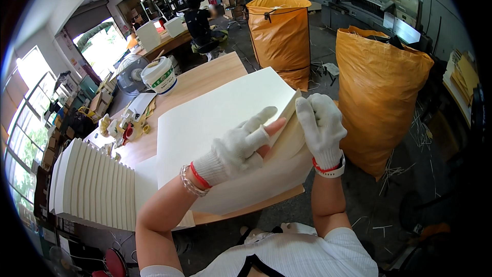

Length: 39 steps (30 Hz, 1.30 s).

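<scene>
A thick stack of large cream paper sheets (220,107) lies on a wooden table (205,79). My left hand (241,146), in a white knit glove with bare fingertips, rests flat on the top sheet near its right corner. My right hand (322,125), also gloved, grips the stack's right edge and bends the upper sheets' corner upward. Both hands meet at that corner.
A fanned pile of white sheets (95,187) sits at the table's left. A white bucket (160,76), tape rolls (128,131) and a fan (130,74) are further back. Two full orange sacks (279,36) (379,92) stand to the right, near a grey cutting machine (359,0). Other people work at the back.
</scene>
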{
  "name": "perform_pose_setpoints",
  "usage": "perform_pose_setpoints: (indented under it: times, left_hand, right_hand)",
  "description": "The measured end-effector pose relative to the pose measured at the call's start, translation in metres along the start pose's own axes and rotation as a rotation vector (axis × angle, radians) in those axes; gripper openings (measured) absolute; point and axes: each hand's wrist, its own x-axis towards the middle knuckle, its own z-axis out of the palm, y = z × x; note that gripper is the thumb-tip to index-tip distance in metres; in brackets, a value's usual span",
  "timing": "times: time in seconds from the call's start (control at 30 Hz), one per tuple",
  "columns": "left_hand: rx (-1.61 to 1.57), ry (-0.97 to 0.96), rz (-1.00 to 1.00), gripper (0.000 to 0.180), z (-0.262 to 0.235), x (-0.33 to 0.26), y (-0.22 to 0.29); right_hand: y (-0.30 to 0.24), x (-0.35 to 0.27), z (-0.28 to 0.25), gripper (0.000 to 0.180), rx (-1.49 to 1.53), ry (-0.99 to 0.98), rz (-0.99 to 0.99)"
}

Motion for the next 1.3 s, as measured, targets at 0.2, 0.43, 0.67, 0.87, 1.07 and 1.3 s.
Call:
perform_pose_setpoints:
  times: [0.2,0.43,0.67,0.87,1.07,1.3]
  left_hand:
    - [-0.010,0.047,0.031,0.040,0.004,0.001,0.000]
    - [-0.073,0.063,-0.030,0.038,0.004,0.001,-0.001]
    - [0.015,0.007,0.043,0.037,0.000,0.000,-0.004]
    - [-0.004,0.110,0.113,0.038,0.007,0.003,-0.004]
    - [0.013,0.122,0.085,0.042,0.009,0.003,-0.008]
    - [-0.060,0.035,0.081,0.044,0.006,0.003,-0.013]
  right_hand:
    - [-0.007,0.003,0.003,0.024,0.035,0.035,0.066]
    - [-0.002,0.000,0.004,0.008,-0.075,0.090,-0.136]
    - [0.004,-0.001,0.001,0.006,0.015,0.005,-0.030]
    - [0.001,-0.003,0.001,0.004,0.024,0.030,-0.003]
    - [0.005,-0.003,0.005,0.003,0.016,0.111,-0.144]
    - [-0.004,-0.001,0.002,0.013,0.051,0.030,0.056]
